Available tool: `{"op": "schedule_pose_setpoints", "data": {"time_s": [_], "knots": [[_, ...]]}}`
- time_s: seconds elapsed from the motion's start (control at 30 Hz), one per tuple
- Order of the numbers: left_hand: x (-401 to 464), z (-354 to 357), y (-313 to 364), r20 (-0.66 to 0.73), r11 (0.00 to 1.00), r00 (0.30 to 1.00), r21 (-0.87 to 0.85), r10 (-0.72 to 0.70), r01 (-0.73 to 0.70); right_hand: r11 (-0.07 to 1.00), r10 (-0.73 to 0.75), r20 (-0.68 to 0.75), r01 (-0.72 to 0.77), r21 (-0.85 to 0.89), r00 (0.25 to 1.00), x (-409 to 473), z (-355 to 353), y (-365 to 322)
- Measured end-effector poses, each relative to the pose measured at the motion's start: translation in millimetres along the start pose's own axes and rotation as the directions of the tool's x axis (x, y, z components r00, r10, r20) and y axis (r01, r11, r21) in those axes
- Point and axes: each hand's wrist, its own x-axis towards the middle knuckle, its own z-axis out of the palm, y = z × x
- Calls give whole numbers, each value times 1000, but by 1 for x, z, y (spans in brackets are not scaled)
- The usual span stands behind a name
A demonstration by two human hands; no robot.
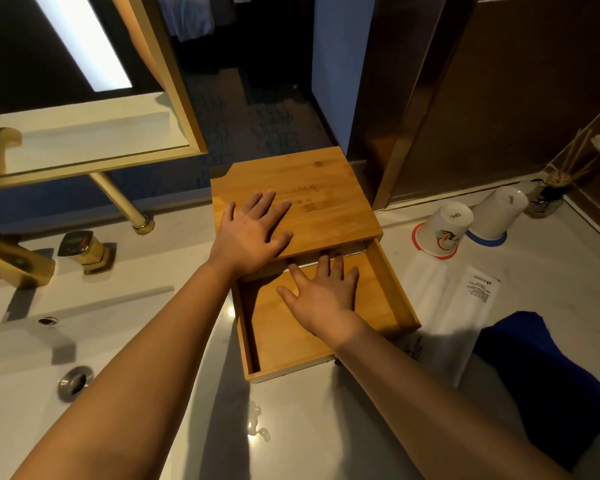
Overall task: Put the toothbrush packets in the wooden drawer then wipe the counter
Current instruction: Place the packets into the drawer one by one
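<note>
A wooden box (326, 188) stands on the white counter (291, 427), its drawer (392, 292) pulled out toward me. My left hand (250, 233) lies flat on the box lid, fingers spread. Inside the open drawer my right hand (326, 292) rests palm down, its fingertips at a white strip (347, 252) just under the lid. White toothbrush packets (447, 299) lie on the counter to the right of the drawer. A dark blue cloth (541, 368) sits at the right front.
Two upturned white cups (444, 226) (497, 211) stand behind the packets, with a reed diffuser (548, 195) in the far right corner. A gold faucet (14, 261) and handle (84, 249) flank the sink (32, 358) on the left. Water drops (257, 431) glisten near the front.
</note>
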Motion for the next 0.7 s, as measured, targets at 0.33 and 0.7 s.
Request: {"op": "schedule_pose_setpoints", "data": {"time_s": [0.33,0.7], "knots": [[0,-3,1,31,1000,1000,9,-6,6,952,-80,-515,218,214,854,-89,-4,72],[1,-3,1,48,999,999,33,-7,5,995,-92,-229,101,26,969,-94,61,177]]}}
